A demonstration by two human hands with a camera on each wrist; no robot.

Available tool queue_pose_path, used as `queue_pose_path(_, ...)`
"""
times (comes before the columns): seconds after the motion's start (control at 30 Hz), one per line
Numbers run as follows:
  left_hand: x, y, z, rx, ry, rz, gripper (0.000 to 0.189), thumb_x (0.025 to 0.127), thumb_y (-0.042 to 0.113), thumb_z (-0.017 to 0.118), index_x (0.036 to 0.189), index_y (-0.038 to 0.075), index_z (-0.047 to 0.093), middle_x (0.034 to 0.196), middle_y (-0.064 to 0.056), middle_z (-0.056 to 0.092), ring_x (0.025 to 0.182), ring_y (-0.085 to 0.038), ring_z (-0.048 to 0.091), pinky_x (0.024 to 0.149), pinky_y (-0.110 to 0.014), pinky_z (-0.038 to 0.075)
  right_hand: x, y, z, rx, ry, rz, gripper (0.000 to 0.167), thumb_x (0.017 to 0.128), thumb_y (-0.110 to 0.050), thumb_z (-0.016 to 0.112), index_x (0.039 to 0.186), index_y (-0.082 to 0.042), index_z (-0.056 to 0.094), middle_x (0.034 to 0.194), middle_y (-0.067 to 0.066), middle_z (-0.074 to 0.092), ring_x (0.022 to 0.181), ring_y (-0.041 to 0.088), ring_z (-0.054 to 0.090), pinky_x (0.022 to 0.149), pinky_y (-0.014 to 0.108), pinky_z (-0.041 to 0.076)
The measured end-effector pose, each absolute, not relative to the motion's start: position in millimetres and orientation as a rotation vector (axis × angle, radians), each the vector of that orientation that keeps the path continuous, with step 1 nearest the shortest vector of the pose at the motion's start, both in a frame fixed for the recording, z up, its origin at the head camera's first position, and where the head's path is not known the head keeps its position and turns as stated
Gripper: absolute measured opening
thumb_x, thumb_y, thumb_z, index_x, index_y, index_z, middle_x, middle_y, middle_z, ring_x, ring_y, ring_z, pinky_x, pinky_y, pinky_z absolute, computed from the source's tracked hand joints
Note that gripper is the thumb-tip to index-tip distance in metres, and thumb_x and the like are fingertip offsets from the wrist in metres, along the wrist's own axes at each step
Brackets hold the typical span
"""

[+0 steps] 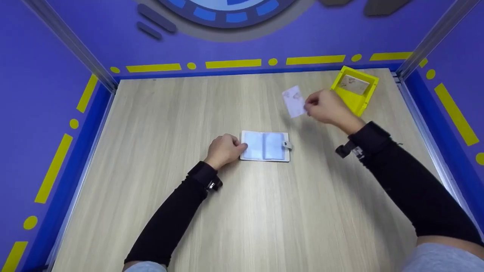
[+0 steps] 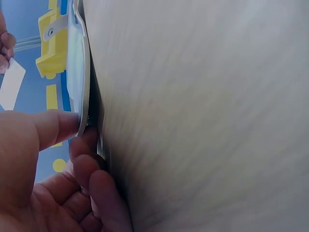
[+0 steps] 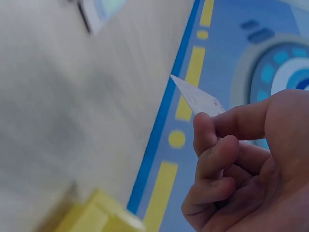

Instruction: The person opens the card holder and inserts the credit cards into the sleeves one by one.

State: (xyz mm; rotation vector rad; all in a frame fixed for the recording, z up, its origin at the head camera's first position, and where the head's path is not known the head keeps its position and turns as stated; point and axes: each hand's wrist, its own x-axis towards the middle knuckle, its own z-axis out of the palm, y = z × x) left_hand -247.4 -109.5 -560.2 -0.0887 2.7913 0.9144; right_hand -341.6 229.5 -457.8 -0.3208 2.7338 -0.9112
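We take as our landmark the small white card holder [image 1: 274, 146], lying open on the pale wood-grain table [image 1: 242, 215] with its clear, seemingly plastic pockets [image 1: 252, 146] facing up. Beyond the holder and somewhat to its right, we see the thin, pale pinkish rectangular card [image 1: 292, 101] in the air. We judge the card very light and fairly stiff, perhaps smooth enough to slip and easily creased; a pinch at one edge suits it. The holder looks light and flexible, so we would steady it by its cover edge.

The right hand [image 1: 326, 107] pinches the card's right edge between thumb and forefinger, the other fingers curled in; its forearm reaches in from the holder's near right. The left hand [image 1: 224, 150] grips the holder's left edge, thumb on top and fingers beneath, its forearm coming from the near left. Farthest right, beyond the holder, stands the yellow open-topped box [image 1: 348, 99], with a second patterned card [image 1: 354, 85] inside.
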Motion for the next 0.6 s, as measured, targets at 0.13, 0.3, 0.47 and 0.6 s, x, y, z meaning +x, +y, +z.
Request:
queue_pose_path(0.13, -248.7, -108.8, -559.0, -0.081, 2.788, 0.903, 0.033, 0.098, 0.043, 0.075, 0.073, 0.023, 0.067, 0.077, 0.006, 0.062, 0.076, -0.018, 0.058, 0.069, -0.032, 0.042, -327.6, 205.8, -469.5, -0.404, 2.697, -0.889, 0.028, 0.103, -0.017, 0.063, 0.116, -0.001, 0.081, 0.108, 0.021, 0.078, 0.088, 0.029, 0.064, 0.073, 0.035, 0.051)
queue_pose_path(0.3, -248.8, -108.4, -559.4, -0.103, 2.784, 0.897, 0.032, 0.098, 0.044, 0.076, 0.075, 0.022, 0.071, 0.079, 0.006, 0.064, 0.077, -0.018, 0.059, 0.07, -0.032, 0.042, -316.7, 188.0, -486.2, -0.431, 2.625, -0.855, 0.025, 0.102, -0.018, 0.064, 0.11, -0.004, 0.083, 0.103, 0.016, 0.077, 0.086, 0.026, 0.063, 0.074, 0.035, 0.049)
queue_pose_path(0.47, -248.5, -107.5, -559.8, -0.142, 2.786, 0.891, 0.033, 0.099, 0.045, 0.076, 0.076, 0.021, 0.072, 0.081, 0.005, 0.065, 0.078, -0.018, 0.06, 0.071, -0.032, 0.043, -310.7, 179.5, -502.9, -0.399, 2.583, -0.805, 0.026, 0.099, -0.02, 0.063, 0.103, -0.005, 0.084, 0.095, 0.01, 0.073, 0.08, 0.022, 0.059, 0.068, 0.033, 0.045)
queue_pose_path(0.6, -247.9, -106.7, -560.2, -0.154, 2.796, 0.882, 0.036, 0.1, 0.045, 0.074, 0.072, 0.022, 0.07, 0.078, 0.006, 0.063, 0.076, -0.018, 0.059, 0.07, -0.033, 0.042, -307.1, 175.7, -511.8, -0.35, 2.573, -0.767, 0.023, 0.096, -0.022, 0.063, 0.088, -0.008, 0.08, 0.08, 0.002, 0.065, 0.071, 0.019, 0.053, 0.063, 0.032, 0.04)
